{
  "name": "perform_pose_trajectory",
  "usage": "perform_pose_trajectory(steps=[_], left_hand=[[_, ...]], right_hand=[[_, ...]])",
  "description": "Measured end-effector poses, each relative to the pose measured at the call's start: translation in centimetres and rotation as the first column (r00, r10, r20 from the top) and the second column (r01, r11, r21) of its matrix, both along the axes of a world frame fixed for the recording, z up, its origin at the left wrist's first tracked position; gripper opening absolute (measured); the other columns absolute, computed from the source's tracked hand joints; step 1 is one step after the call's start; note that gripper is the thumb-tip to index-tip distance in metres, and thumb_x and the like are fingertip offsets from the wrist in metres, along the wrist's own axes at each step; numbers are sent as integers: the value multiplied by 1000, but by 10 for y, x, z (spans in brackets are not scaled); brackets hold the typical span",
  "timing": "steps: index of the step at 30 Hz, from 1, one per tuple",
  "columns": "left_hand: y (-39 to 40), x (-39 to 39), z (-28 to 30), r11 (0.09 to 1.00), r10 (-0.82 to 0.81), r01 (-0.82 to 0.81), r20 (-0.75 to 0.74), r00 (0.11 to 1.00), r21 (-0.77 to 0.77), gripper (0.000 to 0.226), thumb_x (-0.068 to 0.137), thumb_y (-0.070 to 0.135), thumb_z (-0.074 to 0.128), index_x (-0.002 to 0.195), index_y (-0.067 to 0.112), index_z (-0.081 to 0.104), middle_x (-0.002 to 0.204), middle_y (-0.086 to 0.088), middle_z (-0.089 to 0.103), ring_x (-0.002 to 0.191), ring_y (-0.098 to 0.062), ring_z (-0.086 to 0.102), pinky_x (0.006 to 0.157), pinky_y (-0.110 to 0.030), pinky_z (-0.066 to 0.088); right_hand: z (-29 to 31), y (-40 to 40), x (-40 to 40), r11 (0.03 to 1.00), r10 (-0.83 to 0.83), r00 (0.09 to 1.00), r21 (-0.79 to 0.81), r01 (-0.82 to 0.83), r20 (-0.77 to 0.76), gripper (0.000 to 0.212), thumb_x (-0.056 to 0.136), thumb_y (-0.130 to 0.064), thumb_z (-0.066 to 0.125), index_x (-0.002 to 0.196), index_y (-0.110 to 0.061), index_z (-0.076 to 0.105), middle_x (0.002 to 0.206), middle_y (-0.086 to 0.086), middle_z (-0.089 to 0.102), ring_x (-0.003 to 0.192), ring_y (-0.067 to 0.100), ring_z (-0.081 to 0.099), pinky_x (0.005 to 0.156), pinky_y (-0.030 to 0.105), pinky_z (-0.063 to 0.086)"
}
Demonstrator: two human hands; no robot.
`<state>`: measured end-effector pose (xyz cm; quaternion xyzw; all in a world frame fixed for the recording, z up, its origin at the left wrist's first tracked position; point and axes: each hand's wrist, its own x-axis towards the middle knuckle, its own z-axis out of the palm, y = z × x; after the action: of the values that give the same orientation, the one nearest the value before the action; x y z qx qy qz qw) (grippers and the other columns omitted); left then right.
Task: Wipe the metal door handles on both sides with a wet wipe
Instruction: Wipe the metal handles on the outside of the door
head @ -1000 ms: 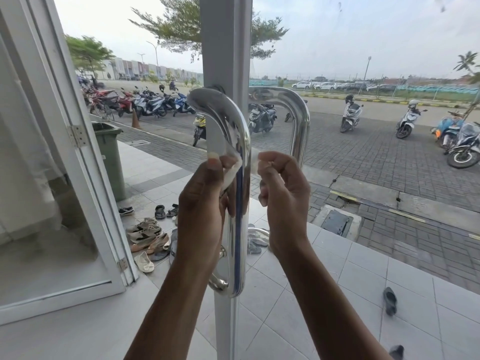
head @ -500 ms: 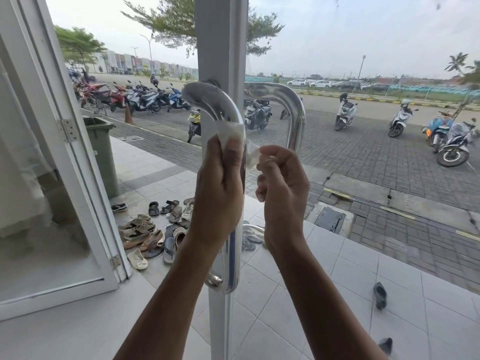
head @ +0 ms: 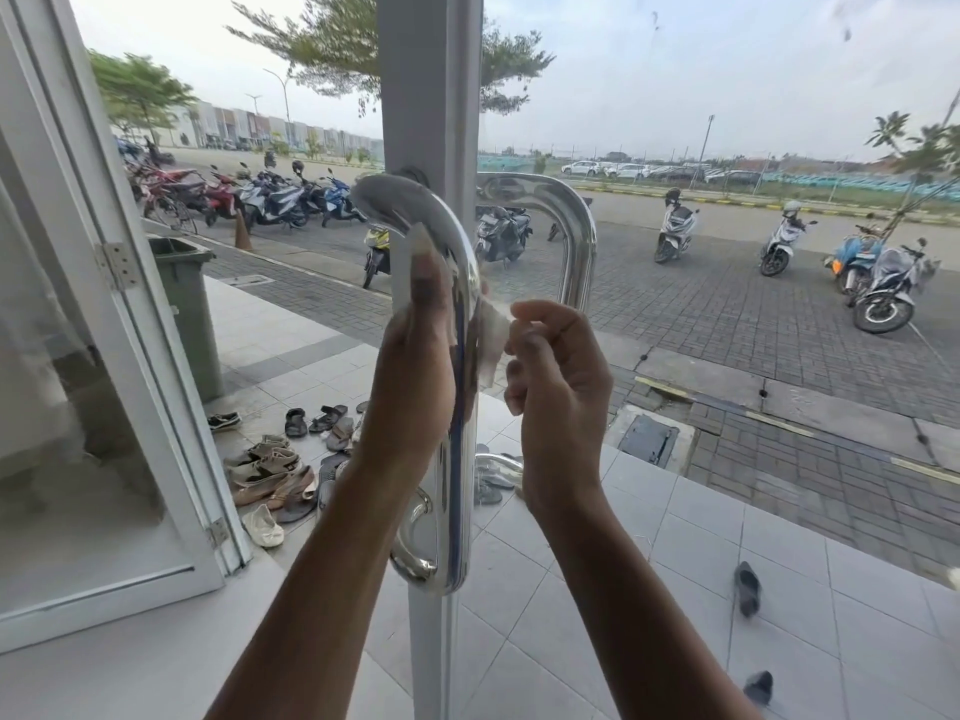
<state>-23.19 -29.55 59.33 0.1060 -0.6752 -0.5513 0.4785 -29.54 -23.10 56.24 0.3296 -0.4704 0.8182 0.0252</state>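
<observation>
Closest to me, two bare forearms rise toward the near handle (head: 460, 407), a polished steel bar standing upright on the white door stile (head: 428, 96). On its left side, the left hand (head: 410, 366) presses one end of the wet wipe (head: 491, 337) against the bar just under the upper bend, its grip clasped on wipe and metal together. From there the wipe passes behind the bar and comes out on the right, where the right hand (head: 558, 376) pinches the free end between thumb and fingertips. Held this way, I judge, the cloth slings round the tube so both hands can draw it to and fro and clean the back as well as the front.

Below the hands the bar is bare down to its lower curve, leaving room to travel. Glass lies close behind, so the knuckles have little clearance.

Beyond the pane hangs the outer handle (head: 579, 236), untouched by either hand. Past the open edge lie scattered shoes (head: 270, 465), a green bin (head: 189, 304) and parked scooters (head: 675, 226).
</observation>
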Motion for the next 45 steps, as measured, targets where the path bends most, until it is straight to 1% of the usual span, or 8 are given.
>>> perform_pose_trajectory(steps=[4, 8, 17, 22, 27, 33, 38, 45], left_hand=[[-3, 7, -12, 966, -153, 140, 45, 987, 216, 61, 82, 75, 27, 78, 42, 78, 69, 3, 75, 58, -6, 68, 54, -22, 46], [-10, 3, 9, 969, -171, 173, -29, 985, 177, 60, 85, 75, 30, 82, 37, 77, 89, -8, 77, 81, -22, 75, 72, -36, 57], [-19, 1, 10, 931, -333, 342, -87, 939, 129, 67, 83, 73, 36, 119, 26, 68, 109, -5, 77, 106, -20, 72, 93, -40, 54], [-26, 0, 6, 912, -366, 385, -140, 920, 142, 55, 91, 65, 37, 112, 29, 74, 112, 2, 76, 110, -12, 70, 85, -22, 56], [-36, -1, 5, 894, -353, 387, -180, 918, 224, 48, 90, 62, 33, 95, 41, 77, 106, 14, 75, 107, -2, 67, 90, -32, 44], [-48, 7, 6, 900, -309, 355, -207, 929, 253, 53, 86, 64, 33, 110, 32, 68, 114, 9, 73, 111, -8, 67, 90, -35, 47], [-51, 15, 9, 917, -258, 315, -237, 937, 246, 46, 86, 60, 36, 108, 32, 67, 105, 16, 74, 104, -2, 68, 91, -35, 49], [-54, 17, 6, 915, -274, 323, -215, 937, 243, 45, 86, 59, 39, 112, 32, 64, 100, 17, 74, 99, -4, 70, 82, -29, 51]], right_hand=[[4, -4, 3, 999, -46, 998, 19, 47, -48, 12, 89, -17, 58, 92, -23, 68, 72, -5, 58, 62, 11, 48, 60, 30, 40], [14, -8, 6, 994, -110, 992, 13, 111, -67, 13, 90, -20, 57, 91, -28, 67, 72, -14, 59, 63, 9, 48, 61, 32, 39], [28, -14, 4, 987, -147, 984, 44, 152, -97, 23, 95, -35, 52, 111, -29, 67, 85, -19, 68, 76, 0, 62, 65, 19, 47], [27, -18, 6, 979, -176, 974, 76, 188, -143, 16, 96, -37, 53, 89, -31, 66, 83, -12, 69, 76, 10, 61, 68, 33, 45], [28, -24, 17, 957, -290, 931, -87, 277, -221, 16, 100, -23, 59, 85, -24, 62, 72, -12, 62, 66, 6, 56, 61, 24, 46], [29, -37, 32, 871, -490, 776, -189, 453, -398, 12, 93, -22, 64, 103, -20, 70, 113, 0, 69, 109, 11, 65, 87, 26, 53], [45, -45, 24, 794, -589, 614, -235, 561, -526, 10, 91, -10, 68, 99, -8, 75, 100, 1, 69, 97, 23, 63, 85, 36, 52], [32, -41, 14, 766, -593, 618, -123, 631, -516, 12, 98, -24, 59, 104, -17, 66, 96, -8, 55, 85, 16, 58, 73, 37, 52]])
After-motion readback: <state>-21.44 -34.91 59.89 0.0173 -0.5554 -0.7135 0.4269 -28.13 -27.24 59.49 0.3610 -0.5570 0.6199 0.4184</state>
